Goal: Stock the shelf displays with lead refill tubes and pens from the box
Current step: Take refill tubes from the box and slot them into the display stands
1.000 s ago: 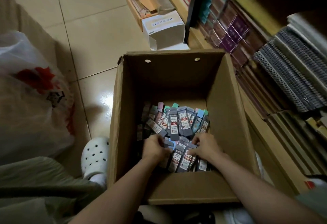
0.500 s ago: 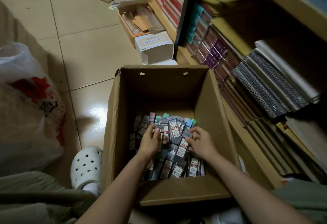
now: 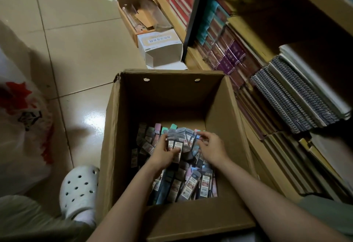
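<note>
Deep inside the cardboard box [image 3: 122,146], our left hand [image 3: 162,155] curls its grip around a fanned bunch of lead refill tubes [image 3: 176,142] while our right hand [image 3: 211,149], fingers loosely bent, nudges more against it, probably gathering 1 handful for shelving.

Floor: glossy beige tiles [image 3: 76,37] with dark grout lines, one bright glare patch.
Furniture: wooden shelving [image 3: 254,146] at right, black upright post [image 3: 196,12].
Light: dim, shelves shadowed.
</note>
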`<state>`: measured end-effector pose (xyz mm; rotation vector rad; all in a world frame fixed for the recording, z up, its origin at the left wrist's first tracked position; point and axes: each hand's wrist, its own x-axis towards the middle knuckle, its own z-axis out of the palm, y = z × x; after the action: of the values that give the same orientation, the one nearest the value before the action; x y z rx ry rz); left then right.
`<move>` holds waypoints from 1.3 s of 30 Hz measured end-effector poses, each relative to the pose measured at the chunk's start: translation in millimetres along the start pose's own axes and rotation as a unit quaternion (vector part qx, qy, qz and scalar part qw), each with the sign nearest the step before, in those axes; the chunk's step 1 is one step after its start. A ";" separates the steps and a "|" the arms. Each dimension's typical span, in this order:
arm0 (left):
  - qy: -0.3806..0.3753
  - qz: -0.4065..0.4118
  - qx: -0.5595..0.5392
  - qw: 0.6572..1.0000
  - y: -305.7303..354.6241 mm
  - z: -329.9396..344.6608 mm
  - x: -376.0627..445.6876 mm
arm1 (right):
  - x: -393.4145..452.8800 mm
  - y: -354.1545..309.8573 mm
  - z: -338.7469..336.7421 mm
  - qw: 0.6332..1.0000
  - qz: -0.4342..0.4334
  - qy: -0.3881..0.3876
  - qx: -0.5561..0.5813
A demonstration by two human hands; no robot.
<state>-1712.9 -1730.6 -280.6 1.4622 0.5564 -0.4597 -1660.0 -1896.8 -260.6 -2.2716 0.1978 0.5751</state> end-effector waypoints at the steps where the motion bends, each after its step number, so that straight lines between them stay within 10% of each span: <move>1: 0.015 -0.004 -0.014 1.000 -1.8 -1.7 0.7 | 3.8 4.3 -1.1 0.996 -0.001 -0.005 -0.084; 14: 0.071 -0.036 -0.054 0.995 -19.4 -2.3 5.8 | 47.9 -3.1 17.2 0.947 0.039 -0.073 -0.311; 24: 0.072 -0.092 -0.129 0.985 -31.4 8.5 -11.4 | 36.5 -9.1 19.0 0.966 -0.042 -0.049 -0.249; 39: 0.005 0.122 0.003 0.993 124.2 3.2 -80.5 | -63.0 -118.6 -128.7 0.966 -0.239 0.070 -0.074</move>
<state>-1701.2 -1729.4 -133.0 1.5156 0.3784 -0.2610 -1634.7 -1909.8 -76.8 -2.3895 -0.3299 0.1788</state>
